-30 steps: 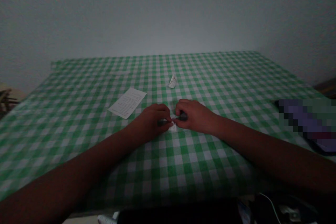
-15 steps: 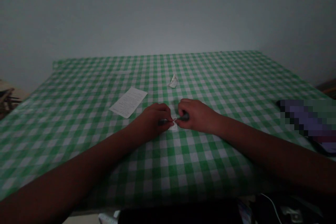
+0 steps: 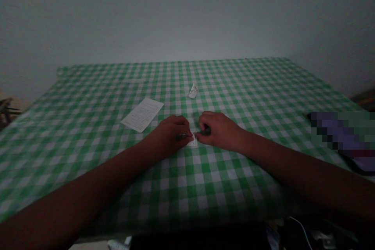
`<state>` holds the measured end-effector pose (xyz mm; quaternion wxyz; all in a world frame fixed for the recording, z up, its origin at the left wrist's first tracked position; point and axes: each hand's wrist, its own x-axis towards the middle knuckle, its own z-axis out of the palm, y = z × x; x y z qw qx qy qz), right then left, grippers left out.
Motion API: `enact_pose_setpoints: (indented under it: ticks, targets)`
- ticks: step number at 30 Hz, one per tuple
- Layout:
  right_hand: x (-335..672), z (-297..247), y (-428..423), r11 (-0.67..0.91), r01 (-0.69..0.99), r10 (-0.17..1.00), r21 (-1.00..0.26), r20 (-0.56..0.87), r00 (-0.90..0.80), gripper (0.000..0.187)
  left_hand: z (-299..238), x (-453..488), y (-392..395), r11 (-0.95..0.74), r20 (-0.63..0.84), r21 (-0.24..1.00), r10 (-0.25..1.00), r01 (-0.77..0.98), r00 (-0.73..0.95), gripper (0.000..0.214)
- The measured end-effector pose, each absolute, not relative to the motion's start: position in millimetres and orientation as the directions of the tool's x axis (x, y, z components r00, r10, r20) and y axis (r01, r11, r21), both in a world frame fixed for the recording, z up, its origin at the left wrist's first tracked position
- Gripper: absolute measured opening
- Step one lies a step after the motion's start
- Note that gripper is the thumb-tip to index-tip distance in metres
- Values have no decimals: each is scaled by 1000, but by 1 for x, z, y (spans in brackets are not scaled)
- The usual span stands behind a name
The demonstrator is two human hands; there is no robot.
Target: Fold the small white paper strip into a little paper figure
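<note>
My left hand (image 3: 173,133) is closed, thumb and fingertips pinching at a small piece of white printed paper (image 3: 192,143) low on the tablecloth. Facing it, my right hand (image 3: 218,128) is curled, its fingertips at the paper's other side. A dark grey slim thing (image 3: 207,130) shows at my right thumb, and a similar dark grey bit (image 3: 182,136) at my left thumb; I cannot make out what they are. The fingers hide most of the paper.
A printed sheet (image 3: 143,115) lies left of my hands on the green-checked tablecloth (image 3: 205,187). Farther back is a crumpled scrap of paper (image 3: 193,91). At the right edge lies a dark-edged, partly pixelated phone-like object (image 3: 334,133). A wall (image 3: 187,15) stands behind the table.
Both hands stay almost in place on the small paper. The view has shifted very slightly; nothing else visibly differs.
</note>
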<state>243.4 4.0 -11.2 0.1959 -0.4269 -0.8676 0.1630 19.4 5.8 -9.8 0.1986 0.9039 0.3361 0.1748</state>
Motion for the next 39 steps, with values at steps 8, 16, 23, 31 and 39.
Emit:
enact_pose_setpoints:
  ticks: [8, 16, 23, 31, 39]
  targets:
    - [248, -10, 5, 710, 541, 679, -451, 232, -697, 6, -5, 17, 1, -761, 150, 303, 632, 573, 760, 16]
    - [238, -9, -10, 646, 629, 750, -433, 206, -628, 7, -3, 15, -3, -771, 156, 398, 592, 498, 791, 27]
    - [231, -6, -18, 518, 731, 846, -444, 140, -515, 12, -1, 17, -4, -748, 145, 458, 596, 480, 790, 24]
    - [233, -7, -13, 478, 717, 865, -507, 130, -485, 6, -2, 16, -3, -756, 148, 451, 588, 475, 795, 23]
    - [240, -4, -8, 464, 725, 870, -509, 111, -480, 5, -2, 14, -5, -798, 145, 385, 548, 463, 824, 32]
